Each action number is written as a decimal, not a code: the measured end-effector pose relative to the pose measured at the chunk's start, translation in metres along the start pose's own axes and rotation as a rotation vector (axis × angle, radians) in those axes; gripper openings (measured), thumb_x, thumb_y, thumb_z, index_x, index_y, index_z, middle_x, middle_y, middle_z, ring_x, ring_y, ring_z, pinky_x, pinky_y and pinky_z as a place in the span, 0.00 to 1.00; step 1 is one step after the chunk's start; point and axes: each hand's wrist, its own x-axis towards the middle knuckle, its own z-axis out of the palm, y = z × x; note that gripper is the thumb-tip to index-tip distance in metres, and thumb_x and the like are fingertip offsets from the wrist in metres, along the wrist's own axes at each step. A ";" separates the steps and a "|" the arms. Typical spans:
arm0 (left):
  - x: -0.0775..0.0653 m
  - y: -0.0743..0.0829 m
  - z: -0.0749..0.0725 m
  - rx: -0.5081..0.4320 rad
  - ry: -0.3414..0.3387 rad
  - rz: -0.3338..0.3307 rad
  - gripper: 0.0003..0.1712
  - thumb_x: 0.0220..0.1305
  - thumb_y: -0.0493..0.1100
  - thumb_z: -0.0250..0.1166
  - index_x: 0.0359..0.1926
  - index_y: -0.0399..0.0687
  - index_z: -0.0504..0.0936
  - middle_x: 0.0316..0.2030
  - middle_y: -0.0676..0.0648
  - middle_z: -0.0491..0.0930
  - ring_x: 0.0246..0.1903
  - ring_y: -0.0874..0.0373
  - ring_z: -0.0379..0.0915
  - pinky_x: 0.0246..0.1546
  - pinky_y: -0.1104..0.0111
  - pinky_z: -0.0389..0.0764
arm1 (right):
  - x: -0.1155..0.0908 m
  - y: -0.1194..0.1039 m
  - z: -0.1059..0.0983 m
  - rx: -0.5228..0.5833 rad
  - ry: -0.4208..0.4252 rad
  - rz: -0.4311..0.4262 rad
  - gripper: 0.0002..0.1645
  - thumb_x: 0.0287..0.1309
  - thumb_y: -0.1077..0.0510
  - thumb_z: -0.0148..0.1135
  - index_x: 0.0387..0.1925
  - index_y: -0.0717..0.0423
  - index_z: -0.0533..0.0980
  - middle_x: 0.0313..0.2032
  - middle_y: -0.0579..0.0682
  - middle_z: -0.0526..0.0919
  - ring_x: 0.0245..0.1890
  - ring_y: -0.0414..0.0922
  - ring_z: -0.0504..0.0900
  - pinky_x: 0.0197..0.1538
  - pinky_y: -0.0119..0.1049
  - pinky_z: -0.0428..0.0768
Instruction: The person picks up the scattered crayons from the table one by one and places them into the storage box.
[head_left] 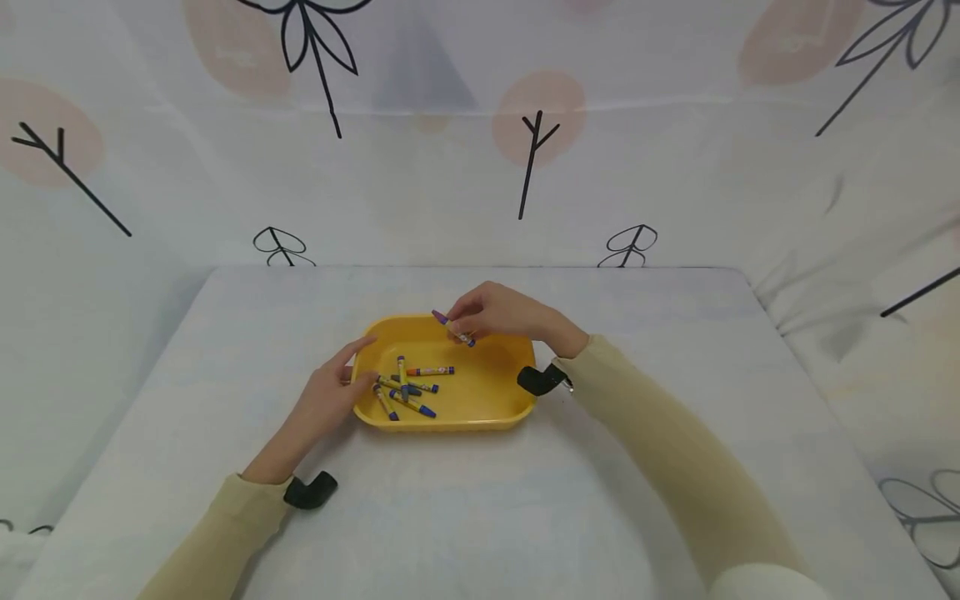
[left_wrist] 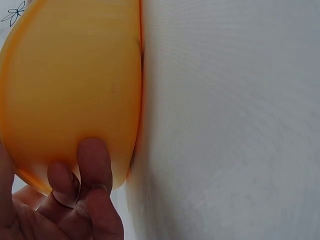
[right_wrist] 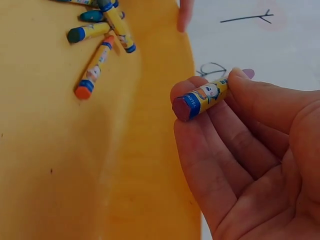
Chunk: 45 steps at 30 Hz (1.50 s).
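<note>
My right hand pinches a purple oil pastel between thumb and fingers, over the far rim of a yellow tray. The pastel's wrapper is yellow with blue bands, and its purple tip points up and left in the head view. At the tray's left end, my left hand grips the rim; its curled fingers press the outer wall in the left wrist view. Several more pastels lie in a loose pile in the tray's left half, among them an orange pastel and a blue pastel.
The tray stands on a table covered with a white cloth. Behind it hangs a pale curtain with drawn leaves and twigs. A black wrist camera on the right arm overlaps the tray's right end in the head view.
</note>
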 end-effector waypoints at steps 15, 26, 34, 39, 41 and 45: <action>-0.003 0.000 -0.001 -0.011 0.005 -0.019 0.34 0.72 0.48 0.59 0.75 0.63 0.61 0.46 0.38 0.82 0.33 0.52 0.76 0.32 0.64 0.74 | 0.039 0.008 0.038 -0.197 0.011 0.029 0.14 0.67 0.54 0.63 0.48 0.56 0.84 0.38 0.45 0.85 0.34 0.41 0.77 0.40 0.31 0.74; -0.004 0.001 -0.003 -0.012 0.003 -0.017 0.34 0.72 0.47 0.59 0.75 0.61 0.61 0.46 0.37 0.82 0.34 0.52 0.76 0.32 0.64 0.74 | 0.039 0.012 0.046 -0.132 -0.020 0.042 0.14 0.69 0.56 0.60 0.49 0.60 0.83 0.36 0.49 0.86 0.34 0.43 0.83 0.41 0.34 0.80; -0.006 0.001 -0.004 -0.010 0.008 -0.013 0.34 0.72 0.47 0.59 0.75 0.61 0.61 0.44 0.38 0.82 0.31 0.53 0.76 0.31 0.64 0.73 | 0.033 0.014 0.039 -0.028 0.005 0.026 0.17 0.68 0.56 0.61 0.52 0.63 0.81 0.40 0.50 0.88 0.42 0.45 0.86 0.47 0.35 0.81; -0.005 0.000 -0.003 -0.005 0.016 -0.015 0.34 0.72 0.47 0.60 0.75 0.61 0.61 0.42 0.39 0.82 0.31 0.53 0.75 0.31 0.64 0.73 | 0.015 0.013 0.024 0.056 0.021 0.027 0.20 0.69 0.55 0.61 0.56 0.63 0.79 0.45 0.49 0.87 0.47 0.45 0.84 0.51 0.38 0.80; -0.004 -0.001 -0.002 -0.007 0.015 -0.012 0.34 0.72 0.47 0.60 0.75 0.62 0.61 0.42 0.39 0.82 0.30 0.53 0.75 0.30 0.64 0.73 | 0.004 0.015 0.015 0.059 0.039 0.037 0.21 0.69 0.53 0.61 0.57 0.62 0.79 0.45 0.48 0.87 0.48 0.45 0.84 0.52 0.39 0.80; -0.002 -0.001 -0.001 -0.008 0.006 -0.003 0.34 0.72 0.47 0.60 0.75 0.62 0.61 0.43 0.39 0.82 0.31 0.53 0.76 0.31 0.64 0.74 | -0.029 0.025 -0.006 0.053 0.084 0.046 0.24 0.68 0.51 0.62 0.58 0.62 0.78 0.46 0.49 0.86 0.49 0.45 0.83 0.53 0.41 0.79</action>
